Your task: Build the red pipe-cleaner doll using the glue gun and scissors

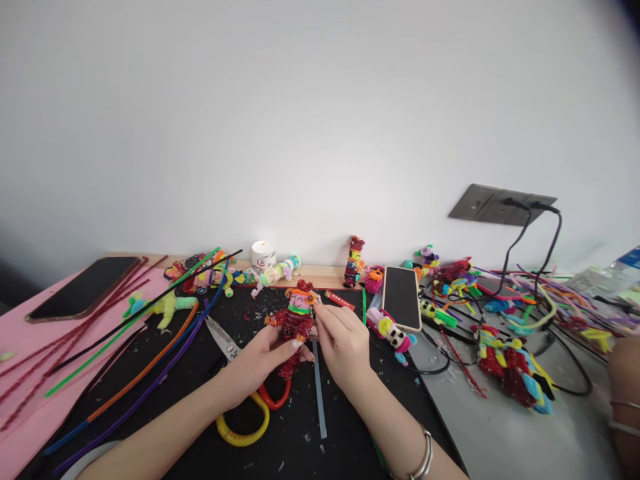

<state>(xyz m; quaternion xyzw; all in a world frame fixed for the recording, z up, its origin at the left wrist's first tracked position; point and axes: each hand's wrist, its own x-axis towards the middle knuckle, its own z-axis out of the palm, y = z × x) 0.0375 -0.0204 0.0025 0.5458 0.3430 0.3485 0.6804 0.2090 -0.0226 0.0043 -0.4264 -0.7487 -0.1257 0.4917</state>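
Observation:
My left hand (260, 363) grips a small red glittery pipe-cleaner figure (295, 323) by its lower body, above the black mat (300, 440). The figure has a pink face, an orange band on its head and a green collar. My right hand (343, 343) pinches at the figure's head from the right, fingertips touching the orange part. A pale glue stick (319, 393) lies on the mat just under my right hand. Scissors (235, 373) with yellow and red handles lie beneath my left wrist.
Long pipe cleaners (130, 360) fan across the mat and pink sheet (20, 373) at left. Two phones (83, 288) (401, 297), a white candle (263, 255), several finished figures (510, 367), cables and a wall socket (500, 203) lie around. Another person's arm (625, 400) shows at right.

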